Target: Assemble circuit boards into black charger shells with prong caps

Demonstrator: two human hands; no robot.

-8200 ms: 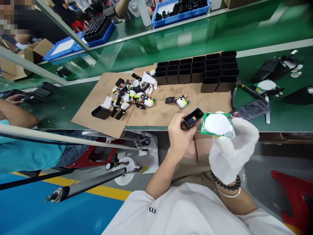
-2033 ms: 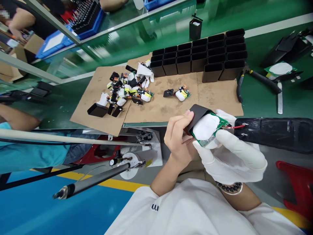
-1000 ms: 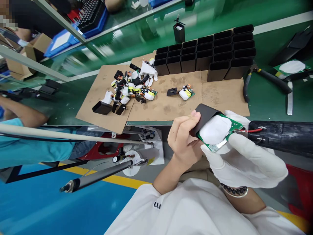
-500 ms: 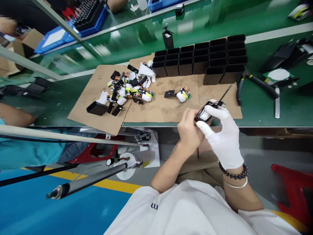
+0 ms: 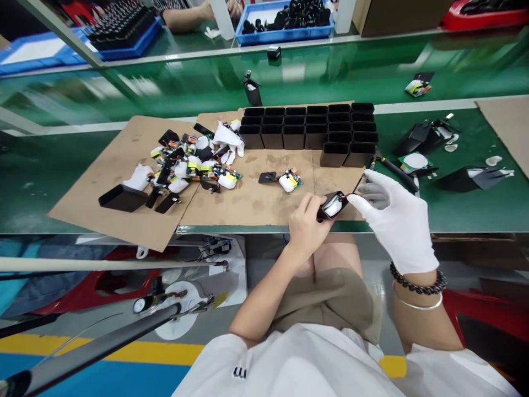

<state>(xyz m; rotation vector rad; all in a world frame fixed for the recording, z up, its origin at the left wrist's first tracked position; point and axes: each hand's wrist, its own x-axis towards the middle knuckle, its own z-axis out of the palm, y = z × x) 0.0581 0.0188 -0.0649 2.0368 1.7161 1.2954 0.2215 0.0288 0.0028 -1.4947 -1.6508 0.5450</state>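
My bare left hand (image 5: pixel 308 223) is wrapped round a black plastic case (image 5: pixel 323 214), tilted over the bench's front edge. White material (image 5: pixel 334 205) shows in the case's open end. Thin wires lead out of that end to a black end piece (image 5: pixel 359 183), seen nearly edge-on. My white-gloved right hand (image 5: pixel 394 220) pinches this end piece between thumb and fingers, to the right of the case. Just beyond my hands, a circuit board (image 5: pixel 291 181) wired to a black plate (image 5: pixel 268 177) lies on the cardboard (image 5: pixel 248 212).
Rows of open black cases (image 5: pixel 306 135) stand behind. A heap of circuit boards (image 5: pixel 194 160) lies left, beside a toppled case (image 5: pixel 123 198). Pliers (image 5: pixel 397 172) and filled cases (image 5: pixel 421 137) lie right. A co-worker's arm (image 5: pixel 188 16) is across the green belt (image 5: pixel 185 82).
My right hand has moved off the case's opening to the right, drawing the end piece away on its wires. My left hand still grips the case. The view has shifted right.
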